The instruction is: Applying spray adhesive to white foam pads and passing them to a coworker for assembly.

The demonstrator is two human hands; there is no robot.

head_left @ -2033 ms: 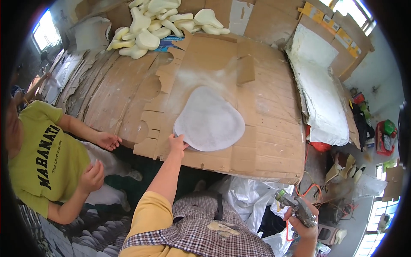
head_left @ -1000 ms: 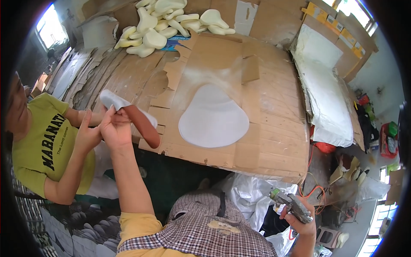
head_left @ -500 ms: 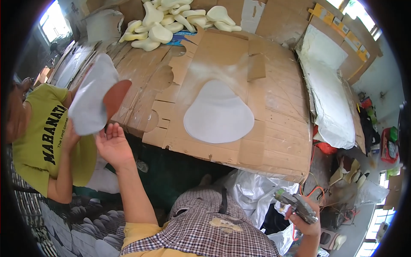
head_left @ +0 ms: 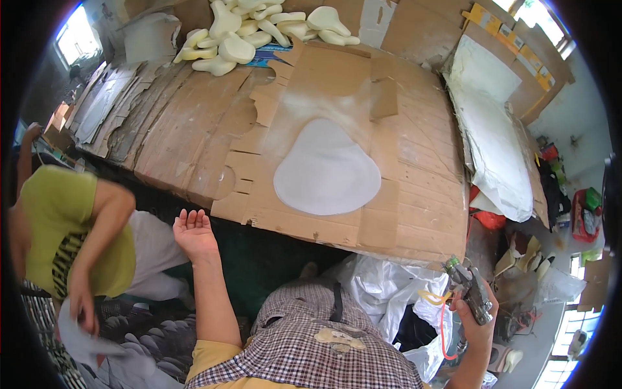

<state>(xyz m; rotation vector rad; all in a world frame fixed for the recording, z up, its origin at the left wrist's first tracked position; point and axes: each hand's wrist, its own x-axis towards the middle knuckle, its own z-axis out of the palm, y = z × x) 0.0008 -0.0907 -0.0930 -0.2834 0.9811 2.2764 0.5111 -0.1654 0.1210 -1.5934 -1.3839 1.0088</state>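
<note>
My left hand (head_left: 195, 235) is raised palm up beside the front edge of the cardboard-covered table, fingers stretched out and nothing in it. At the lower right my right hand (head_left: 481, 319) grips a spray gun (head_left: 472, 292) with a dark, crusted body; an orange-red hose (head_left: 443, 334) hangs near it. A light grey, rounded triangular sheet (head_left: 327, 170) lies flat on the cardboard (head_left: 259, 214), its narrow end pointing away from me. Whitish overspray marks the cardboard behind the sheet.
At left a co-worker in a yellow-green shirt (head_left: 58, 194) bends down, a hand by grey pieces (head_left: 91, 340). Cream foam pads (head_left: 236, 48) are piled at the table's back. A white-covered panel (head_left: 492, 129) stands right. Silvery plastic sheeting (head_left: 376, 285) bunches below the front edge.
The co-worker has lowered the grey piece with the reddish-brown underside away from beside my left hand and bent down. My left hand has shifted right and down; the spray gun has moved slightly right.
</note>
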